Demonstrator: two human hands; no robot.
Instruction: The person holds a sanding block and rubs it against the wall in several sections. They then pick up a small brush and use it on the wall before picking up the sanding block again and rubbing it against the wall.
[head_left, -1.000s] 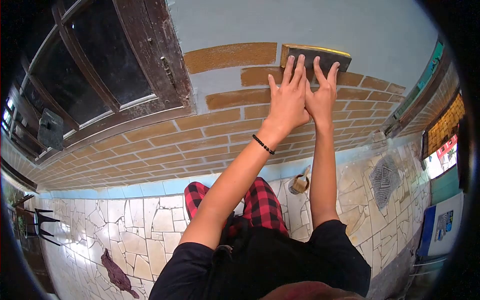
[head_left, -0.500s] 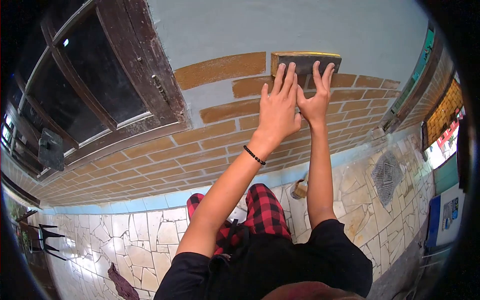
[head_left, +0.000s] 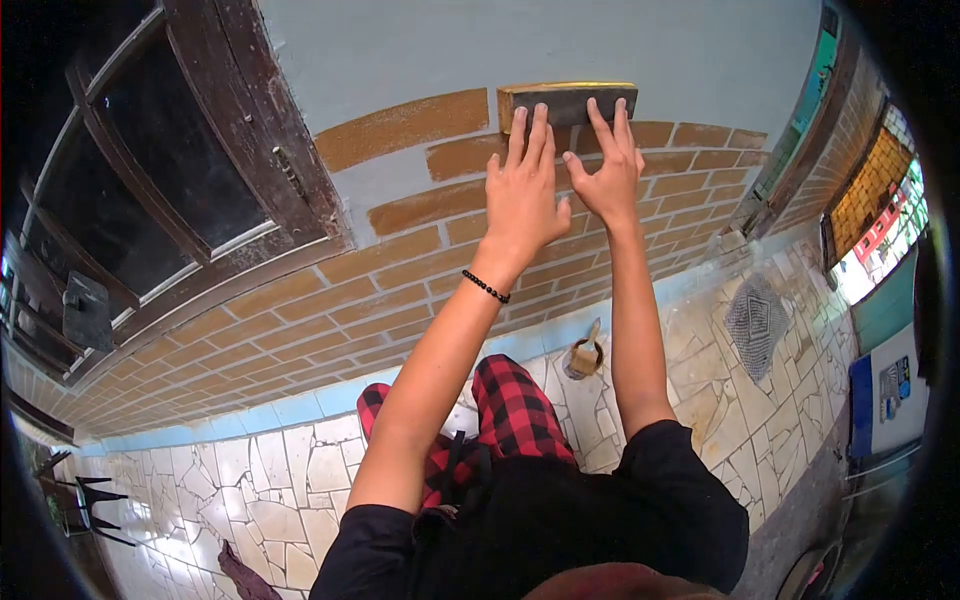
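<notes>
A rectangular stamp-like block (head_left: 570, 108) with a dark back and yellow-brown edges lies flat against the grey wall (head_left: 400, 50). My left hand (head_left: 523, 190) presses its fingertips on the left half of the block, fingers stretched out; a black beaded bracelet (head_left: 486, 287) circles that wrist. On the right half, the fingertips of my right hand (head_left: 612, 180) rest with the fingers spread and the thumb pointing left. Neither hand wraps round the block. Brown painted brick shapes (head_left: 400, 128) stand beside and below it, with grey lines between them. The wall behind the block is hidden.
A dark wooden window frame (head_left: 270, 130) is on the left. On the cracked-tile floor (head_left: 300, 480), a brush (head_left: 590, 345) stands in a small container (head_left: 578, 366) near the wall. A grey mat (head_left: 757, 325) lies to the right, a dark cloth (head_left: 243, 575) at lower left.
The view has shifted, so the wall and block appear further left and higher. Both hands stay on the block; my right thumb has parted from my left hand. The brush shows more fully.
</notes>
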